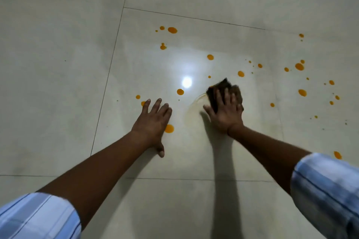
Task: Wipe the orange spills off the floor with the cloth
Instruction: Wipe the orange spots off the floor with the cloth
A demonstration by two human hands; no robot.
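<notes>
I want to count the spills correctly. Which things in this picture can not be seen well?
- Head view: cloth is blurred and mostly under the right hand.
- Orange drop is partly hidden by the left hand fingers.
- Drop sits beside the right sleeve, which may hide more.
- Tiny specks are too small to judge.

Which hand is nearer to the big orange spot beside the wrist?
Left. The left hand lies flat with the spot at its right edge; the right hand presses the cloth farther right.
</notes>
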